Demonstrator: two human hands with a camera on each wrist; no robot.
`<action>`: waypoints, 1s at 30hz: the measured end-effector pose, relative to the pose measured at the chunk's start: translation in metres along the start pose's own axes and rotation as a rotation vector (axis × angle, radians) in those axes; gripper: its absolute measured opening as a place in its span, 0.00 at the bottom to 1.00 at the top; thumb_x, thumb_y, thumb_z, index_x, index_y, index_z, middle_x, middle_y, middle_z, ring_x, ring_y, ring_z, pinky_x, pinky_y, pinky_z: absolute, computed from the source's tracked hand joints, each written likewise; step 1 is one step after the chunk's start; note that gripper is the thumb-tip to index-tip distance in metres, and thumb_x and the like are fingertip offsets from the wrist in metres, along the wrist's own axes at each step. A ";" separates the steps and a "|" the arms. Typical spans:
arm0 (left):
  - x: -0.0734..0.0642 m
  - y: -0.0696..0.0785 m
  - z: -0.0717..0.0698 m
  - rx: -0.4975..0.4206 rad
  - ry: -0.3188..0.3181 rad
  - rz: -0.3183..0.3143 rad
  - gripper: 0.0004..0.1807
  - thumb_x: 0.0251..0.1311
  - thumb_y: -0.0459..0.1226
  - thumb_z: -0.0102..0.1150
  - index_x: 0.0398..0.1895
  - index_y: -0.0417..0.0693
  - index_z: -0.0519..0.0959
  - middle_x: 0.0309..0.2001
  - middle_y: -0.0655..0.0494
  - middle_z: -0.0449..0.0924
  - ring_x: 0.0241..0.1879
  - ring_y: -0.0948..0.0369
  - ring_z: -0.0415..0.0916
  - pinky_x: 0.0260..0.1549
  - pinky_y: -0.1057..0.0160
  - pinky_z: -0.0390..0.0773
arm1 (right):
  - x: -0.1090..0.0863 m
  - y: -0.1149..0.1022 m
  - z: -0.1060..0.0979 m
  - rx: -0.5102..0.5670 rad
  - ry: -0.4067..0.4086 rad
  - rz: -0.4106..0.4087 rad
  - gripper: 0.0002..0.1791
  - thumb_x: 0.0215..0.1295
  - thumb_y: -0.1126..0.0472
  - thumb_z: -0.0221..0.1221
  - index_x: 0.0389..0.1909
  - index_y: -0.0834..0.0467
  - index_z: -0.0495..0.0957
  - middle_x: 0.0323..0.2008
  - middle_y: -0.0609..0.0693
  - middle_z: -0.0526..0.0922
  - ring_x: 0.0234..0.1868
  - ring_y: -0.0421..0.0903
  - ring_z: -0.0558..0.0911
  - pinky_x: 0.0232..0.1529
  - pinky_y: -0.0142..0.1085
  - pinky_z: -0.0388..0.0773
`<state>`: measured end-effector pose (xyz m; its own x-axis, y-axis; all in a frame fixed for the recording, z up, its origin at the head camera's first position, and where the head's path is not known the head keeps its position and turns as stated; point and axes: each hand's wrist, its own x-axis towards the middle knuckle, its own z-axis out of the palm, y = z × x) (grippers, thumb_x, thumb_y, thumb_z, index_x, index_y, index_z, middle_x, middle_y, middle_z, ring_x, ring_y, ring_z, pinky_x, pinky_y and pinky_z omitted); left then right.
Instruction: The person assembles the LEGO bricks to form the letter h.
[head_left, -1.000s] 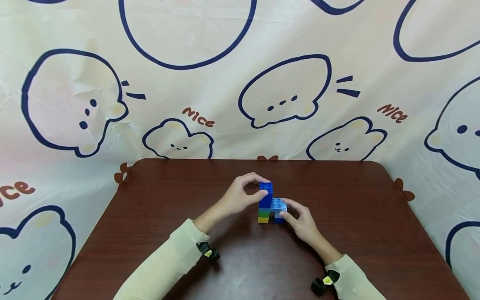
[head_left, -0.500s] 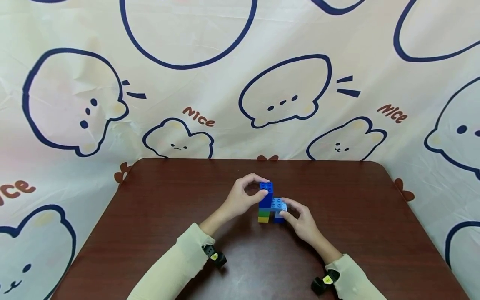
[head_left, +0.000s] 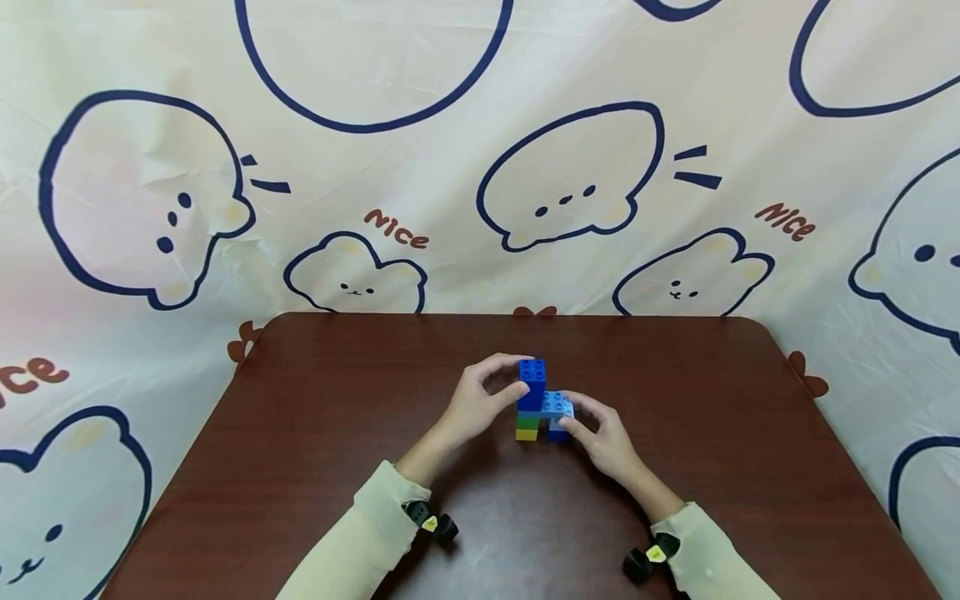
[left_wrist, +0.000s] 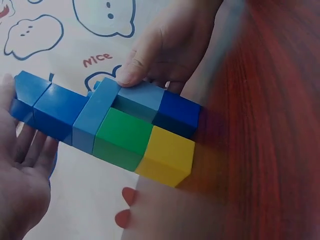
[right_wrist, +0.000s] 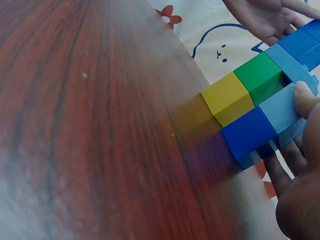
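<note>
A toy-brick structure stands on the brown table (head_left: 360, 533). Its left column has a yellow brick (left_wrist: 167, 155) below a green brick (left_wrist: 124, 137). In the right column, a light blue brick (right_wrist: 280, 109) sits on a dark blue brick (right_wrist: 248, 132). A longer light blue brick (head_left: 553, 403) bridges both columns. Two stacked dark blue bricks (head_left: 532, 383) rise from its left end. My left hand (head_left: 474, 402) holds these upper bricks between thumb and fingers. My right hand (head_left: 611, 443) pinches the right column's light blue brick, thumb in front and fingers behind.
A cream cloth (head_left: 450, 183) with navy cartoon outlines hangs behind the table and along its sides. Dark wrist cameras sit at both cuffs, the left camera (head_left: 431, 522) and the right camera (head_left: 651, 558), close above the tabletop.
My left fingertips have slid slightly left and back from the top of the upper dark blue brick. The left forearm has shifted right. My right hand and the structure stay put.
</note>
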<state>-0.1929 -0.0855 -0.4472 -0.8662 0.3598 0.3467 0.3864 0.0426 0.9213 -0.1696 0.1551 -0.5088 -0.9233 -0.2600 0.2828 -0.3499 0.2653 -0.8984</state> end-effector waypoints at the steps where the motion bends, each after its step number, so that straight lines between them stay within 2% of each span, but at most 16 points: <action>1: -0.002 0.000 -0.001 0.009 0.001 -0.014 0.20 0.68 0.32 0.64 0.62 0.41 0.79 0.56 0.47 0.82 0.53 0.54 0.79 0.57 0.56 0.79 | 0.001 0.005 0.000 0.000 0.001 0.003 0.21 0.70 0.71 0.61 0.63 0.68 0.76 0.54 0.62 0.83 0.52 0.40 0.80 0.54 0.33 0.78; 4: -0.008 -0.003 -0.003 0.029 0.004 -0.040 0.20 0.66 0.31 0.66 0.61 0.39 0.79 0.54 0.46 0.83 0.51 0.52 0.81 0.55 0.55 0.80 | 0.000 0.009 -0.001 0.010 -0.001 -0.001 0.22 0.70 0.69 0.61 0.64 0.65 0.76 0.56 0.59 0.83 0.53 0.40 0.80 0.55 0.31 0.77; 9: -0.014 -0.011 -0.005 0.043 -0.019 -0.031 0.20 0.64 0.30 0.67 0.59 0.38 0.79 0.53 0.43 0.83 0.51 0.47 0.82 0.53 0.52 0.81 | -0.001 0.010 -0.002 0.044 -0.009 -0.020 0.22 0.71 0.68 0.61 0.65 0.63 0.76 0.57 0.57 0.83 0.54 0.41 0.81 0.56 0.28 0.75; 15: -0.022 -0.024 -0.002 0.076 -0.047 -0.066 0.20 0.64 0.30 0.67 0.59 0.38 0.79 0.53 0.43 0.83 0.49 0.47 0.83 0.51 0.54 0.82 | -0.001 0.008 0.000 0.011 -0.023 -0.003 0.24 0.72 0.70 0.60 0.67 0.66 0.73 0.62 0.60 0.79 0.60 0.34 0.77 0.60 0.25 0.70; 18: -0.025 -0.027 0.001 0.095 -0.041 -0.070 0.21 0.63 0.30 0.68 0.59 0.38 0.78 0.52 0.43 0.83 0.48 0.48 0.83 0.50 0.54 0.83 | -0.001 0.008 0.000 -0.002 -0.028 -0.007 0.25 0.72 0.70 0.59 0.68 0.67 0.72 0.64 0.61 0.78 0.63 0.34 0.75 0.62 0.25 0.68; 22: -0.026 -0.029 0.005 0.095 -0.021 -0.071 0.22 0.62 0.29 0.68 0.59 0.37 0.78 0.52 0.42 0.83 0.48 0.48 0.84 0.50 0.52 0.83 | -0.002 0.009 0.002 -0.046 0.007 -0.058 0.26 0.71 0.71 0.60 0.69 0.65 0.72 0.63 0.58 0.79 0.62 0.40 0.76 0.61 0.24 0.69; 25: -0.027 -0.031 0.007 0.087 -0.009 -0.078 0.22 0.62 0.28 0.68 0.59 0.36 0.78 0.52 0.41 0.83 0.48 0.47 0.84 0.50 0.51 0.83 | -0.004 0.009 0.005 -0.104 0.060 -0.109 0.27 0.69 0.70 0.63 0.68 0.62 0.74 0.58 0.53 0.79 0.58 0.42 0.77 0.59 0.25 0.70; 30: -0.028 -0.033 0.008 0.109 0.003 -0.096 0.21 0.62 0.28 0.69 0.58 0.38 0.79 0.51 0.43 0.83 0.48 0.49 0.84 0.49 0.55 0.83 | -0.005 0.008 0.007 -0.169 0.109 -0.184 0.28 0.66 0.68 0.66 0.68 0.62 0.75 0.52 0.48 0.78 0.53 0.43 0.77 0.58 0.25 0.70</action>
<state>-0.1786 -0.0898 -0.4890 -0.9020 0.3460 0.2583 0.3335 0.1783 0.9258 -0.1665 0.1523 -0.5193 -0.8499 -0.2189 0.4793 -0.5267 0.3768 -0.7620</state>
